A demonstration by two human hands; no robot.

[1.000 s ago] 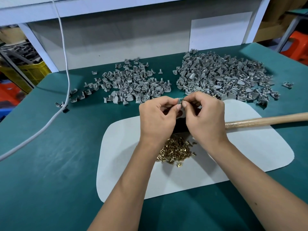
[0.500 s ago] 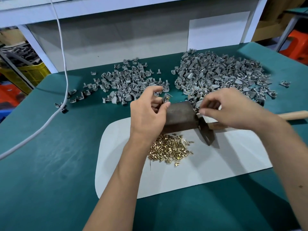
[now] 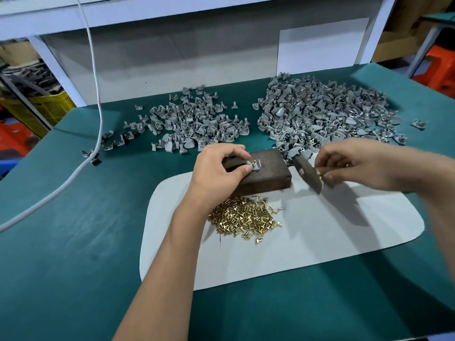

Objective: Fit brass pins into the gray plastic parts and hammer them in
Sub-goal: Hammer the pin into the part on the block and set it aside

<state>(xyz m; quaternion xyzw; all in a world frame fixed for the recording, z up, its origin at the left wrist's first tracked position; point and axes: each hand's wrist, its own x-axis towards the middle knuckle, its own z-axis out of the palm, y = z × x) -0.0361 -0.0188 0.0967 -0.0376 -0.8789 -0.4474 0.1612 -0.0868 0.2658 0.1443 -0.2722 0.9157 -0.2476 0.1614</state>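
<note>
**A small-parts assembly bench in a workshop**

The green-covered workbench carried two heaps of gray plastic parts, a pile of brass pins and a steel block. Yellow crates and cardboard boxes stood behind.

Teal green felt-like table cover, plain, no pattern. White rounded mat at centre. Dark rusty-brown metal block at the mat's far edge, surface mottled. Small gray plastic part with a brass-yellow pin on the block's top. Heap of shiny brass-yellow pins, near side of the block. Two heaps of matte gray plastic parts: far left heap, far right heap with silvery glints. Dark gray hammer head, pale tan wooden handle. White cable, left. Yellow crate, far left. Orange stool, far right.
</note>
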